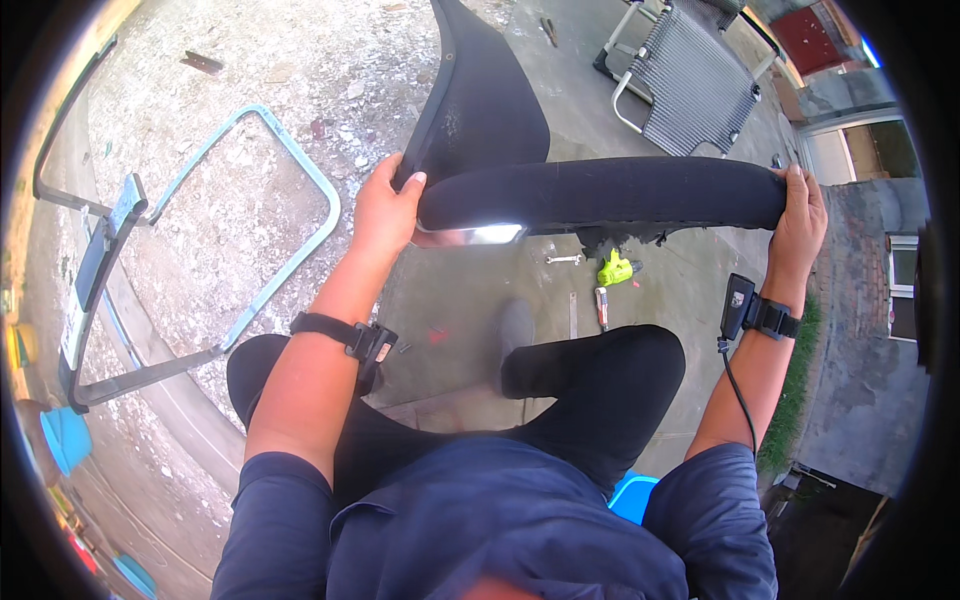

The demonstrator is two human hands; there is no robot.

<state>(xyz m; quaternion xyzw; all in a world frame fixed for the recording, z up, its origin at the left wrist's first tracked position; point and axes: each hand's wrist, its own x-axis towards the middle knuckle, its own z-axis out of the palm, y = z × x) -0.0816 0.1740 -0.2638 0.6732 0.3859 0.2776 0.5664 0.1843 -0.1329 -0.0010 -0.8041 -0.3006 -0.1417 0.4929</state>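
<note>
Held up in front of me is a black upholstered chair piece (600, 192), with a long padded section running left to right and a broad black panel (490, 100) joined to it at the left. Along its lower edge, torn dark fabric hangs down and a shiny metal strip (480, 235) shows. My left hand (388, 205) is closed on the corner where panel and padded section meet, thumb on the near side. At the other end, my right hand (798, 215) grips the padded tip, its fingers partly hidden behind it.
Beneath the piece lie a lime-green power tool (616, 267), a wrench (563, 259), a red-and-white handled tool (601, 308) and a thin metal strip (573, 315). A light blue tubular chair frame (330, 195) stands left. A grey mesh folding chair (700, 85) is far right; pliers (549, 32) lie beyond.
</note>
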